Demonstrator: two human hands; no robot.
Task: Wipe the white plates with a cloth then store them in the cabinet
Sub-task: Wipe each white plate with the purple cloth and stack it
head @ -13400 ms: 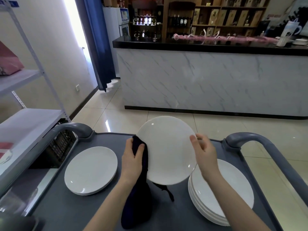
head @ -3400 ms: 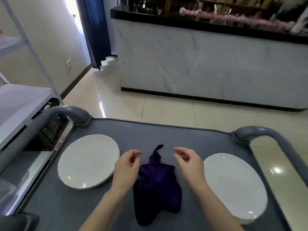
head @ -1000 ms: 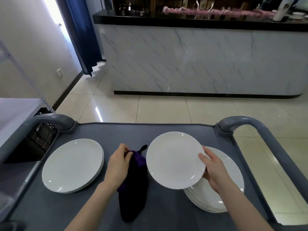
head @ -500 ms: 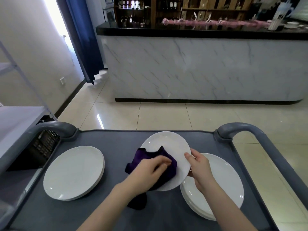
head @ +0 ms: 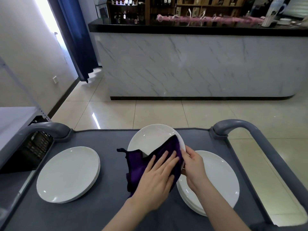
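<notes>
**A:** Biggest first, go.

**B:** Marble counter with a black top runs across the far side. A blue curtain hangs far left beside a bright opening, and tiled floor lies in front of the counter.

**A:** Nearer?

**B:** A grey cart fills the near half, with a curved handle at the far right corner and a matching one at the far left. A white shelf sits at the left edge.

**A:** Plates?

**B:** Three spots, all white. The left stack lies flat on the cart's left side, well apart from the rest. The right stack lies flat on the right side. The held plate is in the middle, raised and tilted, face toward the camera. Its lower right edge overlaps the right stack's rim in view. Can't tell if they touch.

**A:** Cloth?

**B:** The purple cloth covers the lower part of the held plate. One corner reaches up along the right rim and a loose tail sticks out on the left.

**A:** Hands, grip?

**B:** The left hand lies flat on the cloth, fingers straight and close together, pressing it against the plate face. The fingertips point far-right. The right hand grips the held plate at its right rim, thumb on the front. The fingers curl round behind, mostly hidden.
</notes>
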